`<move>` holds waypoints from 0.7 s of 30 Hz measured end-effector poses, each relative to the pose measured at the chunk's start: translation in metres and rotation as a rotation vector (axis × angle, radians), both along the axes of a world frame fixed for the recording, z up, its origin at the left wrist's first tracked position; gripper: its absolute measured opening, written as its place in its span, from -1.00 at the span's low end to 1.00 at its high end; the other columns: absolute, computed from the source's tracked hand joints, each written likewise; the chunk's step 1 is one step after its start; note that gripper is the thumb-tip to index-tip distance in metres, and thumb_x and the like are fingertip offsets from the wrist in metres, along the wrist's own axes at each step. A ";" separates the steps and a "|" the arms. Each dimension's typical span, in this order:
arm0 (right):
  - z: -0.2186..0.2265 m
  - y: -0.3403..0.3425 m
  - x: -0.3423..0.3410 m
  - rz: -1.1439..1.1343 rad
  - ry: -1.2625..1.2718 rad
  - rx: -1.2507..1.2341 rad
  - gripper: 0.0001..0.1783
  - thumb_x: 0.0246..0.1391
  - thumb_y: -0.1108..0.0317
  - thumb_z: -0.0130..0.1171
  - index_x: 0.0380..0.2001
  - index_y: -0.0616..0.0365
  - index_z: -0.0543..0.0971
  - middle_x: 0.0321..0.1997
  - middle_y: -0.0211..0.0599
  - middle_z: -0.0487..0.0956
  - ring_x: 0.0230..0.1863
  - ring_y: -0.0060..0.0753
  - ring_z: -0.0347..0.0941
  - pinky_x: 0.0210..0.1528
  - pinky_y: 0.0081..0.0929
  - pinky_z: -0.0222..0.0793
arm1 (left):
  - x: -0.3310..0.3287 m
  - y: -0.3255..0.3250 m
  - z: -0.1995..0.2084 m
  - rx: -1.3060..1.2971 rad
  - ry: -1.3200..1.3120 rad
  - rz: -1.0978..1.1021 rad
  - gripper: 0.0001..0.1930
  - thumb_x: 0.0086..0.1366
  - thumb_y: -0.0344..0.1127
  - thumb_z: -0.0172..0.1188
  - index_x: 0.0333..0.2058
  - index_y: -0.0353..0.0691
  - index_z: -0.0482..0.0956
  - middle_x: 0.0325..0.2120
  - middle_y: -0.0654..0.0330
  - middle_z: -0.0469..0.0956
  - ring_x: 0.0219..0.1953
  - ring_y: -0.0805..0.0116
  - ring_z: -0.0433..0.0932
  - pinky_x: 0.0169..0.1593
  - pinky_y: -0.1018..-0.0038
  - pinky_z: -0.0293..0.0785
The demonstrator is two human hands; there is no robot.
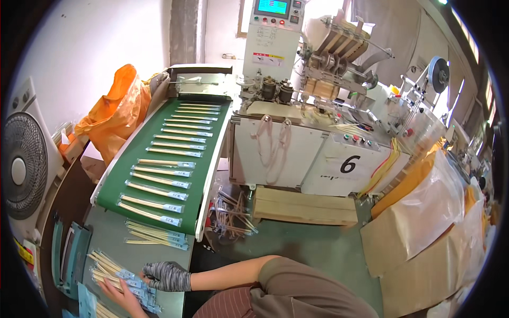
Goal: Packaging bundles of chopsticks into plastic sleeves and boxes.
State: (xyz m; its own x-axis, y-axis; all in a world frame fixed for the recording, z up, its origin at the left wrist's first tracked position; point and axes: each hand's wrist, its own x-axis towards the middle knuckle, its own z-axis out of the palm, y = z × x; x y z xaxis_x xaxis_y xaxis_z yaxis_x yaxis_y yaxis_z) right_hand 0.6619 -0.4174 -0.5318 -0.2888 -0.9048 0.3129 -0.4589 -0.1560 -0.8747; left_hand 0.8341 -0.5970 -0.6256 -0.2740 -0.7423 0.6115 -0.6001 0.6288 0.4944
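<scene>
A bundle of chopsticks in clear wrappers with blue ends (106, 263) is gathered on the grey table (108, 225) at lower left. My left hand (126, 298), bare, wraps round its near side with the fingers spread along the sticks. On the other side my right hand (165, 276), in a grey striped fingerless glove, is closed against the blue ends; its fingertips are partly hidden. Just beyond lies a small pile of wrapped chopsticks (155, 236), under the end of a green conveyor belt (108, 186). Several single packets (154, 190) lie crosswise along that belt.
A teal device (74, 259) and more packets (87, 302) are at the table's left. A fan (18, 169) and an orange sack (119, 106) stand beyond. Behind is a white packing machine (275, 148); loose sticks (236, 212) lie beneath. Cardboard and plastic bags (419, 249) are at right.
</scene>
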 end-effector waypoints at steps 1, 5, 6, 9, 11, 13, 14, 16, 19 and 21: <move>-0.003 -0.001 0.002 -0.013 0.035 -0.036 -0.81 -0.02 0.27 0.05 -0.38 0.16 0.47 -0.47 -0.15 0.49 -0.39 -0.13 0.45 -0.33 -0.35 0.36 | 0.002 0.003 0.004 -0.005 0.005 0.003 -0.46 0.19 -0.27 0.06 0.13 -0.29 0.19 0.20 -0.08 0.00 0.23 -0.01 -0.01 0.23 0.22 -0.08; -0.016 -0.008 0.002 0.024 0.109 0.053 -0.74 -0.02 0.17 0.04 -0.45 0.14 0.51 -0.52 -0.13 0.50 -0.46 -0.09 0.44 -0.39 -0.32 0.36 | -0.004 0.018 0.020 0.050 -0.027 0.039 -0.47 0.20 -0.29 0.05 0.13 -0.27 0.17 0.21 -0.07 -0.02 0.23 -0.05 -0.03 0.23 0.17 -0.08; -0.017 -0.009 0.003 0.045 0.101 0.056 -0.74 -0.02 0.17 0.04 -0.45 0.14 0.51 -0.52 -0.13 0.50 -0.46 -0.09 0.44 -0.39 -0.32 0.36 | -0.003 0.022 0.023 0.053 -0.029 0.032 -0.46 0.20 -0.28 0.05 0.13 -0.26 0.17 0.21 -0.06 -0.02 0.24 -0.05 -0.04 0.23 0.16 -0.10; -0.014 -0.013 0.004 0.070 0.131 0.073 -0.80 0.00 0.22 0.05 -0.45 0.13 0.50 -0.49 -0.15 0.50 -0.42 -0.12 0.45 -0.37 -0.36 0.36 | -0.003 0.023 0.027 0.073 -0.032 0.046 -0.45 0.19 -0.26 0.07 0.14 -0.23 0.16 0.22 -0.03 -0.03 0.24 -0.06 -0.06 0.24 0.15 -0.13; -0.013 -0.012 0.005 0.068 0.127 0.105 -0.80 0.00 0.22 0.05 -0.45 0.13 0.50 -0.49 -0.16 0.49 -0.42 -0.12 0.45 -0.36 -0.36 0.36 | -0.001 0.023 0.027 0.080 -0.036 0.032 -0.42 0.16 -0.26 0.09 0.16 -0.17 0.15 0.23 -0.01 -0.06 0.25 -0.08 -0.11 0.25 0.13 -0.16; -0.005 -0.008 0.003 0.078 0.144 0.105 -0.75 0.02 0.18 0.03 -0.42 0.15 0.49 -0.50 -0.09 0.49 -0.42 -0.05 0.44 -0.36 -0.28 0.34 | -0.006 0.032 0.036 0.101 -0.065 0.056 -0.40 0.15 -0.26 0.10 0.17 -0.14 0.14 0.24 0.00 -0.07 0.26 -0.09 -0.13 0.25 0.12 -0.17; -0.003 -0.004 0.003 0.105 0.143 0.108 -0.75 0.02 0.18 0.03 -0.42 0.15 0.49 -0.50 -0.09 0.49 -0.42 -0.05 0.44 -0.36 -0.28 0.34 | -0.011 0.037 0.041 0.116 -0.085 0.046 -0.39 0.14 -0.27 0.10 0.17 -0.12 0.13 0.25 0.02 -0.08 0.26 -0.11 -0.15 0.25 0.11 -0.18; 0.000 0.006 -0.003 0.105 0.030 -0.018 -0.81 0.02 0.24 0.05 -0.41 0.14 0.48 -0.47 -0.12 0.49 -0.38 -0.07 0.44 -0.33 -0.29 0.34 | -0.013 0.042 0.046 0.138 -0.096 0.053 -0.36 0.13 -0.27 0.11 0.19 -0.08 0.11 0.25 0.06 -0.10 0.27 -0.13 -0.18 0.25 0.11 -0.20; 0.038 0.041 -0.039 0.058 0.209 -0.085 -0.80 0.03 0.20 0.06 -0.38 0.09 0.48 -0.51 -0.22 0.49 -0.56 -0.22 0.43 -0.50 -0.36 0.36 | -0.021 0.049 0.051 0.168 -0.100 0.024 -0.38 0.15 -0.31 0.09 0.19 -0.11 0.10 0.26 0.09 -0.11 0.27 -0.08 -0.18 0.27 0.15 -0.23; 0.058 0.061 -0.070 -0.110 0.518 -0.222 -0.85 0.02 0.26 0.06 -0.37 0.06 0.48 -0.54 -0.25 0.47 -0.62 -0.31 0.42 -0.60 -0.44 0.35 | -0.015 0.052 0.060 0.189 -0.077 0.030 -0.39 0.15 -0.32 0.08 0.19 -0.11 0.10 0.26 0.10 -0.11 0.28 -0.06 -0.18 0.27 0.16 -0.23</move>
